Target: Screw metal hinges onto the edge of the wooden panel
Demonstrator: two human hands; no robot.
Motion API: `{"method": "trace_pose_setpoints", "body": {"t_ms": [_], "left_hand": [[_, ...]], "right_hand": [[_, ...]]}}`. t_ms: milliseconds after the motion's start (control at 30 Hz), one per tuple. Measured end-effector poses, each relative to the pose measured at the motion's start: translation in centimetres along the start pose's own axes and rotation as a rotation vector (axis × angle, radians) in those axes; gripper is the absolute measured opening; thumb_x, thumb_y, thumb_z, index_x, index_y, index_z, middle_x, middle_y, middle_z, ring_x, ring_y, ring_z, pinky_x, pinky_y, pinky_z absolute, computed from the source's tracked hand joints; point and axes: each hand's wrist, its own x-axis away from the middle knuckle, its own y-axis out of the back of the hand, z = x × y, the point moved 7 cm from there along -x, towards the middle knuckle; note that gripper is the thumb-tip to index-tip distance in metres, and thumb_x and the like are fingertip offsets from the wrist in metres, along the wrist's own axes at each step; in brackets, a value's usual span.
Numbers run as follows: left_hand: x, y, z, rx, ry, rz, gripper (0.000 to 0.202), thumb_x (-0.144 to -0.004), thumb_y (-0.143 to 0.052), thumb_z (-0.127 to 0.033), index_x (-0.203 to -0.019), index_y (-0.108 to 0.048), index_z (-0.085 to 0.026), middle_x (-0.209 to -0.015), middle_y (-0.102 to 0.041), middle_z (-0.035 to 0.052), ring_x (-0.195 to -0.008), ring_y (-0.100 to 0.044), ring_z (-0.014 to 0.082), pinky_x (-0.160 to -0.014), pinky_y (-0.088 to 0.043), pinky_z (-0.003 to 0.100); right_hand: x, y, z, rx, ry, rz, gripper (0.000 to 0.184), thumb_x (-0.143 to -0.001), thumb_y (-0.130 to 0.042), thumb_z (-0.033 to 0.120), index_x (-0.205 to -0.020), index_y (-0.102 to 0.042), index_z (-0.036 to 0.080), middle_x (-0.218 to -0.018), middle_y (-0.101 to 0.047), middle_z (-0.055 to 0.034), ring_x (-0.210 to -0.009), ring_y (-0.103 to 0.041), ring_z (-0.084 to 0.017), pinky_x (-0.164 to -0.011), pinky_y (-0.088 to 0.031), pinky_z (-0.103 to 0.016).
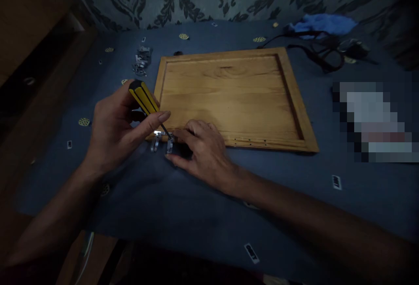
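Observation:
A shallow wooden tray-like panel [229, 93] lies flat on a blue patterned cloth. My left hand [114, 132] is closed round a screwdriver [145, 99] with a yellow and black handle, its tip down at the panel's near left corner. There a small metal hook bracket [161, 141] hangs over the near edge. My right hand [199, 149] rests beside the bracket, fingers curled against the panel's edge and pressing by the bracket; whether it grips it I cannot tell.
A pile of small metal brackets [141, 60] lies left of the panel's far corner. Blue cloth [322, 24], dark cables [314, 49] and a dark tool sit at the back right. A blurred patch [376, 121] covers the right side. A patterned wall stands behind.

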Motion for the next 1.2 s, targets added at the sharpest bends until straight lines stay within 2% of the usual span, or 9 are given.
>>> {"method": "trace_pose_setpoints", "body": {"t_ms": [133, 267, 367, 500, 667, 833, 1000, 1067, 1200], "left_hand": [[-0.2, 0.1, -0.3, -0.012, -0.007, 0.039, 0.018, -0.083, -0.084, -0.024, -0.08, -0.066, -0.025, -0.069, -0.063, -0.0048, -0.055, -0.059, 0.011, -0.045, -0.051, 0.021], [-0.2, 0.2, 0.0, -0.004, 0.013, 0.088, 0.019, -0.085, -0.084, -0.024, -0.082, -0.065, -0.027, -0.066, -0.062, -0.0061, -0.054, -0.059, 0.0121, -0.046, -0.05, 0.023], [-0.3, 0.2, 0.3, 0.012, 0.019, 0.111, 0.018, -0.086, -0.084, -0.027, -0.085, -0.066, -0.027, -0.069, -0.063, -0.0049, -0.057, -0.06, 0.0132, -0.048, -0.05, 0.025], [-0.3, 0.3, -0.1, -0.019, -0.063, 0.126, 0.015, -0.089, -0.083, -0.032, -0.087, -0.068, -0.027, -0.071, -0.066, -0.0033, -0.058, -0.062, 0.0141, -0.049, -0.049, 0.027], [-0.2, 0.1, -0.9, -0.153, -0.084, 0.159, 0.016, -0.094, -0.078, -0.041, -0.09, -0.069, -0.029, -0.072, -0.068, -0.0032, -0.06, -0.065, 0.0153, -0.053, -0.05, 0.029], [-0.2, 0.1, -1.2, -0.139, -0.13, 0.157, 0.023, -0.093, -0.079, -0.048, -0.089, -0.069, -0.028, -0.071, -0.069, -0.0038, -0.058, -0.067, 0.0151, -0.049, -0.048, 0.028], [-0.2, 0.1, -1.1, -0.164, -0.17, 0.184, 0.016, -0.096, -0.076, -0.042, -0.1, -0.07, -0.028, -0.08, -0.075, -0.004, -0.061, -0.07, 0.0145, -0.054, -0.053, 0.026], [-0.1, 0.0, -0.8, -0.148, -0.146, 0.212, 0.015, -0.095, -0.077, -0.041, -0.104, -0.072, -0.03, -0.084, -0.076, -0.0033, -0.063, -0.071, 0.0163, -0.056, -0.055, 0.028], [-0.1, 0.2, -0.5, -0.086, -0.118, 0.192, 0.016, -0.092, -0.08, -0.039, -0.105, -0.075, -0.03, -0.087, -0.077, -0.0022, -0.064, -0.072, 0.0166, -0.057, -0.055, 0.028]], "right_hand": [[0.1, -0.1, -0.1, -0.012, -0.001, 0.019, 0.046, -0.096, -0.073, 0.052, -0.123, -0.074, 0.015, -0.102, -0.067, -0.0097, -0.093, -0.057, -0.027, -0.081, -0.044, -0.041], [0.3, 0.2, 0.1, -0.026, 0.025, -0.032, 0.044, -0.095, -0.075, 0.048, -0.121, -0.075, 0.013, -0.1, -0.067, -0.0098, -0.092, -0.058, -0.027, -0.079, -0.044, -0.04], [0.4, 0.5, 0.3, -0.029, 0.029, -0.057, 0.041, -0.095, -0.076, 0.047, -0.117, -0.076, 0.012, -0.098, -0.067, -0.0097, -0.09, -0.058, -0.027, -0.078, -0.044, -0.04], [0.4, 0.6, 0.3, -0.032, 0.014, -0.059, 0.04, -0.097, -0.074, 0.045, -0.123, -0.074, 0.016, -0.1, -0.068, -0.009, -0.091, -0.059, -0.027, -0.079, -0.044, -0.039], [0.4, 0.3, 0.2, -0.035, 0.015, 0.005, 0.044, -0.099, -0.071, 0.048, -0.129, -0.072, 0.015, -0.102, -0.068, -0.0097, -0.095, -0.059, -0.028, -0.081, -0.044, -0.04], [0.4, 0.3, 0.2, -0.019, 0.003, 0.009, 0.043, -0.099, -0.07, 0.05, -0.124, -0.073, 0.016, -0.101, -0.069, -0.0097, -0.093, -0.059, -0.027, -0.081, -0.045, -0.04], [0.4, 0.2, 0.1, -0.017, -0.008, 0.021, 0.044, -0.099, -0.069, 0.051, -0.126, -0.073, 0.016, -0.102, -0.068, -0.0099, -0.094, -0.058, -0.028, -0.082, -0.044, -0.041], [0.4, 0.1, 0.0, -0.016, -0.018, 0.028, 0.044, -0.099, -0.069, 0.051, -0.126, -0.073, 0.016, -0.102, -0.068, -0.01, -0.094, -0.058, -0.028, -0.083, -0.044, -0.041], [0.4, 0.1, 0.1, -0.027, -0.012, 0.016, 0.043, -0.099, -0.07, 0.049, -0.124, -0.074, 0.015, -0.1, -0.068, -0.0096, -0.093, -0.058, -0.027, -0.082, -0.044, -0.04]]}}
